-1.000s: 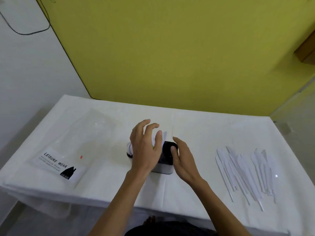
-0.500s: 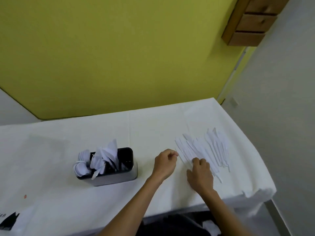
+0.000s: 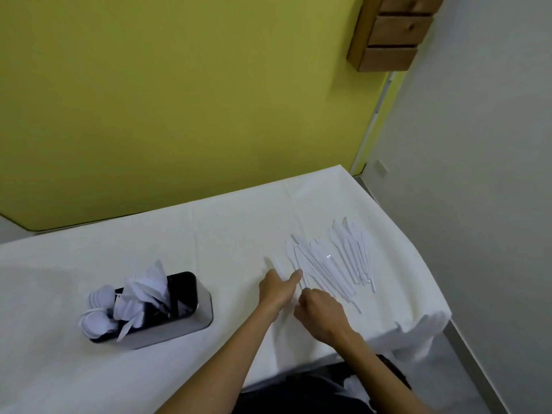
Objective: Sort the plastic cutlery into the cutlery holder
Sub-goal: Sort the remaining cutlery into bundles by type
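A metal cutlery holder with a black inside (image 3: pixel 199 312) stands on the white table at the left. White plastic spoons (image 3: pixel 100 309) lean out of its left end and more white cutlery (image 3: pixel 146 286) fills its middle. Several white plastic knives (image 3: pixel 328 264) lie fanned out on the cloth at the right. My left hand (image 3: pixel 277 289) is at the pile's left edge, one finger stretched toward it, and a white knife (image 3: pixel 271 262) sticks up from its grip. Just to its right, my right hand (image 3: pixel 321 313) has its fingers curled at the knives' near ends, pinching a thin knife (image 3: pixel 298 264).
The white cloth covers the table (image 3: pixel 59 369), whose right edge (image 3: pixel 430 282) drops off just beyond the knives. A yellow wall rises behind, and a wooden drawer unit (image 3: pixel 388 34) hangs at the top right.
Both hands left the holder and moved right to the knife pile. Since half a second ago my left hand has opened one finger toward the pile and my right hand has slid left beside it.
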